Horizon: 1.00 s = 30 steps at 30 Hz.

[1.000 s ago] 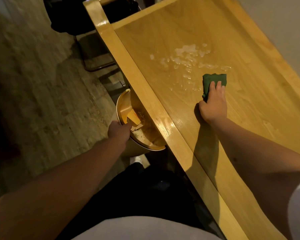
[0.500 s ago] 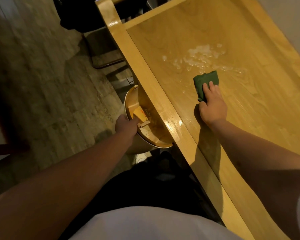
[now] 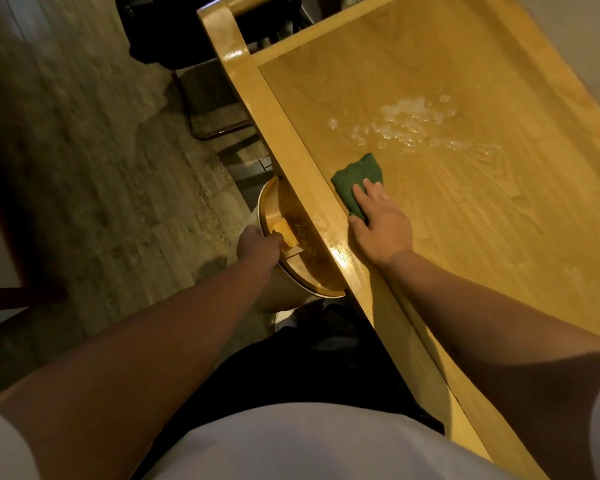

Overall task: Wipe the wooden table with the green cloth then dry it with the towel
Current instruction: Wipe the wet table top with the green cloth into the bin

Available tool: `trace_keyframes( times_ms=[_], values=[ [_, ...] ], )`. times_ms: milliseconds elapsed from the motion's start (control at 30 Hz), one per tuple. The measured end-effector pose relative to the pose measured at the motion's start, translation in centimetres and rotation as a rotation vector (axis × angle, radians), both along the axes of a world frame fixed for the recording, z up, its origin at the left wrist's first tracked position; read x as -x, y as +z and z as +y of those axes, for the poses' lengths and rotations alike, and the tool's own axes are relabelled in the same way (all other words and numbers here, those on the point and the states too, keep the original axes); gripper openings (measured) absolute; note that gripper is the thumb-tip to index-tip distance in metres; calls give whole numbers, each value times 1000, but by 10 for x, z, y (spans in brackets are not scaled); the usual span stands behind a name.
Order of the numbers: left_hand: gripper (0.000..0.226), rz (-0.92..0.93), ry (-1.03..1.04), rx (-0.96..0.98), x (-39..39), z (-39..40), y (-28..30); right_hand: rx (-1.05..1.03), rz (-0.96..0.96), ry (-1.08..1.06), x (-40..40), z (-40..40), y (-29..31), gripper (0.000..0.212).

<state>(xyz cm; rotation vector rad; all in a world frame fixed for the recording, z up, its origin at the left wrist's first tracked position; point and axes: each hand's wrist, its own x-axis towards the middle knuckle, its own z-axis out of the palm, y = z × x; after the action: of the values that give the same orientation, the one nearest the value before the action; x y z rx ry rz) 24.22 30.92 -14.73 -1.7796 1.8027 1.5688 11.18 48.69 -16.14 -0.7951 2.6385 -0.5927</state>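
Note:
The wooden table [image 3: 499, 244] runs diagonally across the right half of the view, with a raised lighter border along its left edge. A patch of white wet crumbs or foam [image 3: 409, 124] lies on it further away. My right hand [image 3: 381, 225] presses flat on the folded green cloth [image 3: 355, 180], right beside the table's left border. My left hand [image 3: 258, 247] grips the rim of a round bin [image 3: 278, 209] held just below the table's edge. No towel is in view.
The bin holds scraps of paper and debris. A dark chair with a metal frame [image 3: 215, 129] stands on the stone-tiled floor [image 3: 84, 168] beyond the bin. A pale wall [image 3: 575, 46] borders the table's far side.
My right hand has dragged the green cloth leftward across the table, from beside the wet patch to the left border. The bin stays under the edge in my left hand.

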Motion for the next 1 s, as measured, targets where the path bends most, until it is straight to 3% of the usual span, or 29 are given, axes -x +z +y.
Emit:
trace_keyframes(
  times_ms=[100,300,467,567,633,833,900,1000],
  values=[
    [38,-1,13,4,0,3,2,22,-16,60,-14,-10,0,61],
    [17,-5,2,37,2,1,6,111,-127,197,-43,-23,7,62],
    [28,35,40,-43,-2,-3,6,187,-226,296,-52,-20,16,59],
    [13,61,90,-59,-4,-2,12,210,-295,412,-47,-12,19,55],
    [14,69,121,-60,-4,1,17,224,-334,408,-43,-9,22,53],
    [22,82,155,-62,-1,2,19,506,-782,-253,-10,-4,48,37],
    [38,72,143,-73,1,1,17,612,-822,-463,14,10,58,38],
    [43,37,112,-52,3,1,13,684,-659,-621,63,40,72,42]
  ],
)
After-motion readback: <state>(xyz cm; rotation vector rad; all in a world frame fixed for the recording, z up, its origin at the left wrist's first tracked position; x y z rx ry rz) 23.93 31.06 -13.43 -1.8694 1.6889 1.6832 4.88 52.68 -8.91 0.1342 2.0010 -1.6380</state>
